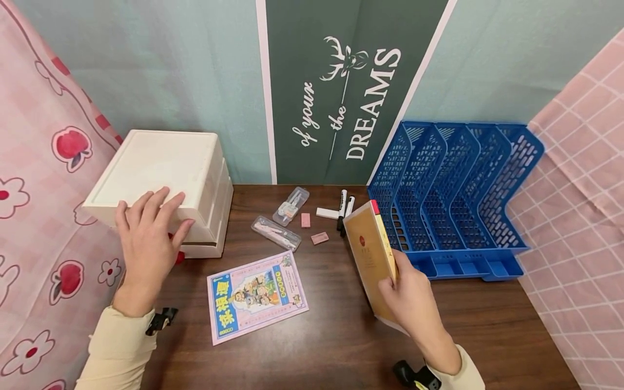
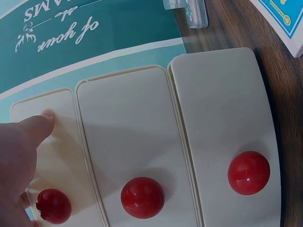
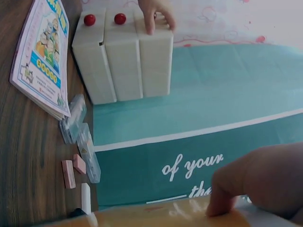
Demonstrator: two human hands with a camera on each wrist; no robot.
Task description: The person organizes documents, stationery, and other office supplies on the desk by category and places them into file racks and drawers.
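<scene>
My right hand (image 1: pixel 413 295) grips a book (image 1: pixel 366 252) with a gold-brown cover and a yellow spine, thumb on the cover and fingers round the spine. The book is held tilted in front of the blue file rack (image 1: pixel 429 184). My left hand (image 1: pixel 148 241) rests on the front upper edge of a white drawer unit (image 1: pixel 156 157), its fingers extended on the top. In the left wrist view the thumb touches the front of the top drawer (image 2: pixel 61 137). Each of the three drawers bears a red round knob (image 2: pixel 143 197). No drawer is seen pulled far out.
A pink-and-blue comic book (image 1: pixel 258 298) lies on the table (image 1: pixel 331 341). Behind it are two clear plastic cases (image 1: pixel 276 233), two pink erasers (image 1: pixel 319 238), a white block (image 1: pixel 327 213) and two black-and-white markers (image 1: pixel 342 206). Curtains and a green banner (image 1: pixel 331 135) stand around.
</scene>
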